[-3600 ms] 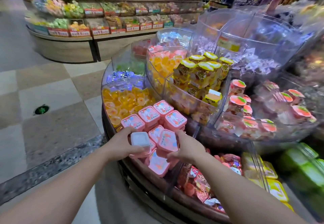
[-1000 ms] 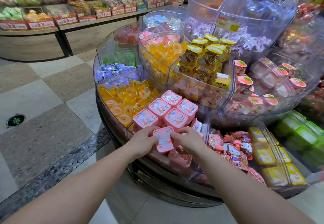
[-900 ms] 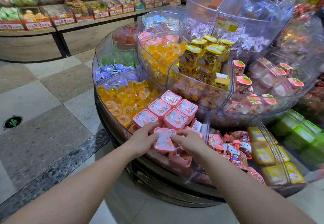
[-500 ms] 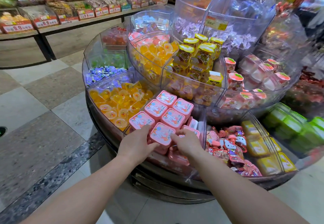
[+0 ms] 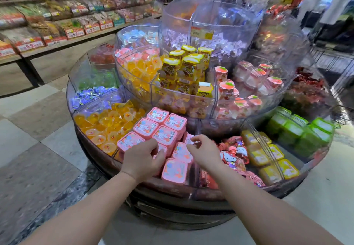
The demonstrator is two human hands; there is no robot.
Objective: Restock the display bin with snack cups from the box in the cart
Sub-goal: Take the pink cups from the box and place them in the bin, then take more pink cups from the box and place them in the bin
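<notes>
Supermarket aisles and tiled floor surround a round, tiered candy stand [image 5: 172,189]. In its front lower compartment, the display bin [image 5: 193,175], pink snack cups [image 5: 160,128] sit stacked toward the stand's centre, with looser ones [image 5: 174,170] tipped nearer the rim. The left hand [image 5: 142,160] rests curled against a cup in the pile; whether it grips it I cannot tell. The right hand [image 5: 206,152] hovers loosely curled, empty. Cart and box are out of view, so restocking looks well advanced, with tidying left.
</notes>
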